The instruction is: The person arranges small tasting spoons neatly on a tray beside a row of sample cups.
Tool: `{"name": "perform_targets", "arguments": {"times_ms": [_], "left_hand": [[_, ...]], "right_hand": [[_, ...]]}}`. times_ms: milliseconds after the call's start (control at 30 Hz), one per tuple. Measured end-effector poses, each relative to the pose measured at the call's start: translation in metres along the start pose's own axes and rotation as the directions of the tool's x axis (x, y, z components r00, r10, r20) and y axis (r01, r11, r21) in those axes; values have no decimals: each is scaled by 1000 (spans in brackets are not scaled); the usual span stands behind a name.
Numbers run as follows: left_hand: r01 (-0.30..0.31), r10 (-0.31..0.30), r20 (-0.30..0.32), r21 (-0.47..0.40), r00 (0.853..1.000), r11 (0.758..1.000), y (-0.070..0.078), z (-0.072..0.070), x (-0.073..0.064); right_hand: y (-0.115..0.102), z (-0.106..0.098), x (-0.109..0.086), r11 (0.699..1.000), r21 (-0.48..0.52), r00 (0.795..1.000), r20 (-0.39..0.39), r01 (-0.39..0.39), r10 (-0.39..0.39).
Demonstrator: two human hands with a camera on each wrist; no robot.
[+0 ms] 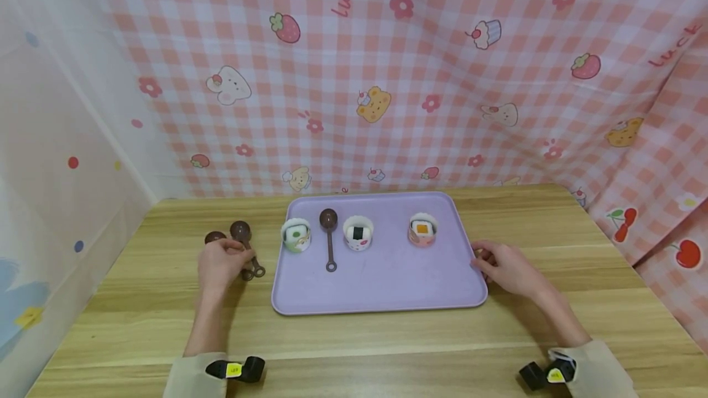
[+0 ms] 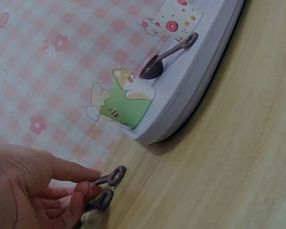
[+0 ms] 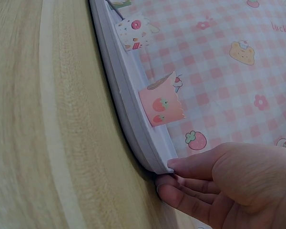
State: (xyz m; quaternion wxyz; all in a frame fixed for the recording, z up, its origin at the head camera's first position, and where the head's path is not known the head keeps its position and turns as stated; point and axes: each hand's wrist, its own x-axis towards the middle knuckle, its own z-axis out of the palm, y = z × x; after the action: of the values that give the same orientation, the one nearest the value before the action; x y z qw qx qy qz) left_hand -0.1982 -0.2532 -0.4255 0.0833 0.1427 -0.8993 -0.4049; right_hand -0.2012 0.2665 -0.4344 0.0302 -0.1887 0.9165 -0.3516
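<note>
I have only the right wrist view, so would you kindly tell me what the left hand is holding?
Observer: The left hand pinches at least one of two brown spoons, just left of the tray.
Operator: Thank you; I see the pink cup only from its side, so what is in it?
Observer: It holds a white block with an orange patch on top.
Operator: Lastly, is any spoon on the tray itself?
Observer: Yes, a third spoon lies there, its bowl toward the tray's far side.
</note>
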Motion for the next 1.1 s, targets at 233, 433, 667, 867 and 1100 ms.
{"name": "perform_targets", "arguments": {"times_ms": [233,433,667,867,1100], "left_hand": [[15,-15,14,-2,1000,1000,1,3,-1],[40,-39,33,-11,999,999,5,6,-3],[62,-60,44,-40,997,997,8,10,-3],[64,-62,34,-64,998,996,8,12,-3],[48,-47,19,-85,999,995,12,8,-2]], "right_hand": [[1,1,0,1000,6,1000,1,-10,10],[1,1,0,1000,0,1000,0,-12,12],[1,0,0,1000,-2,1000,-1,-7,7],[1,0,0,1000,-2,1000,0,-10,10],[0,1,0,1000,-15,1000,6,-18,18]]}}
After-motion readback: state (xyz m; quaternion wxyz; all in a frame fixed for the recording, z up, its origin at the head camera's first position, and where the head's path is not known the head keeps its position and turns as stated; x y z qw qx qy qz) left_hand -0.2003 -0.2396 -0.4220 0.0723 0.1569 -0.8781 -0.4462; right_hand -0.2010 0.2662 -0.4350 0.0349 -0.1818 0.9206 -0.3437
